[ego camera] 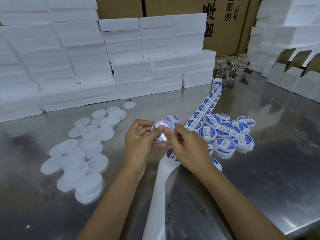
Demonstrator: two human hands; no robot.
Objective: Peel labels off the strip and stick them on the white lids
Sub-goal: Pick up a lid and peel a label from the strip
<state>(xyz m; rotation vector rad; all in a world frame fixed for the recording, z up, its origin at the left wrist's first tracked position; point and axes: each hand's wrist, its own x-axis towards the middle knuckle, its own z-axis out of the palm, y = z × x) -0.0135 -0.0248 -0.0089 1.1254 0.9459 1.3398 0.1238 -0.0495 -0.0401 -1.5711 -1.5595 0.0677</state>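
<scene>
My left hand (138, 137) holds a round white lid (160, 126) tilted up above the steel table. My right hand (188, 146) presses a blue and white label onto that lid with thumb and fingertips. The label strip (204, 110) runs from a small roll (217, 84) at the back right down under my hands; its bare backing paper (161, 184) trails toward the near edge. Plain white lids (81, 160) lie scattered at the left. Labelled lids (226, 132) are piled at the right of my hands.
Stacks of white foam boxes (103, 58) wall off the back and left of the steel table (259, 161). Brown cartons (173, 6) stand behind them. Folded white cartons (294, 78) sit at the far right, and clear jars with brown stoppers (230, 70) near the roll.
</scene>
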